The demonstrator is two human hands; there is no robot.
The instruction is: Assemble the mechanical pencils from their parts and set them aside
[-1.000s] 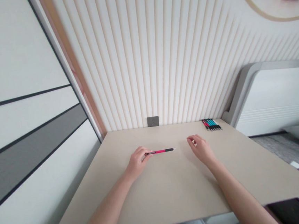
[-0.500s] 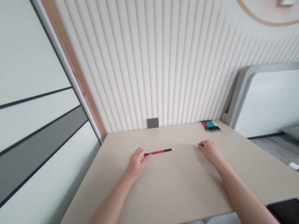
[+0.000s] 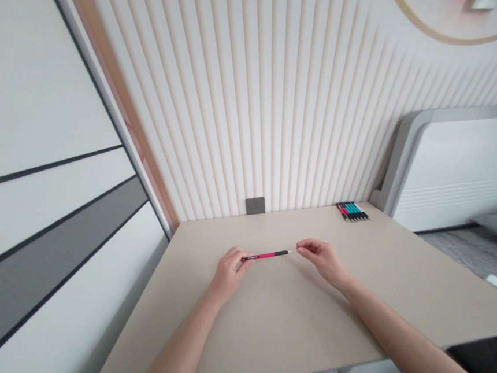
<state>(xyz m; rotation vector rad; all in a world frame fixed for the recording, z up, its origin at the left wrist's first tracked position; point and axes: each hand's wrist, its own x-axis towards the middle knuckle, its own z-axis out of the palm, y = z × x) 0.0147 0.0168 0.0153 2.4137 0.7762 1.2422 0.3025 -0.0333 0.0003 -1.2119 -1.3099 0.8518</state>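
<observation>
A red and black pen (image 3: 266, 255) lies nearly level above the beige table (image 3: 260, 325), its pale tip pointing right. My left hand (image 3: 231, 271) pinches its black left end between thumb and fingers. Just right of the tip is my right hand (image 3: 322, 259), thumb and forefinger brought close together, with a small gap between them and the pen. Whether anything tiny sits between those fingertips is too small to tell.
Several red, teal and black pens (image 3: 353, 211) lie side by side at the table's back right. A dark wall socket (image 3: 255, 205) is behind the table, a white cabinet (image 3: 45, 250) to the left, and a bed headboard (image 3: 468, 161) to the right.
My right hand has moved left, close to the pen's tip. My left hand keeps its hold, and the pen is now closer to level.
</observation>
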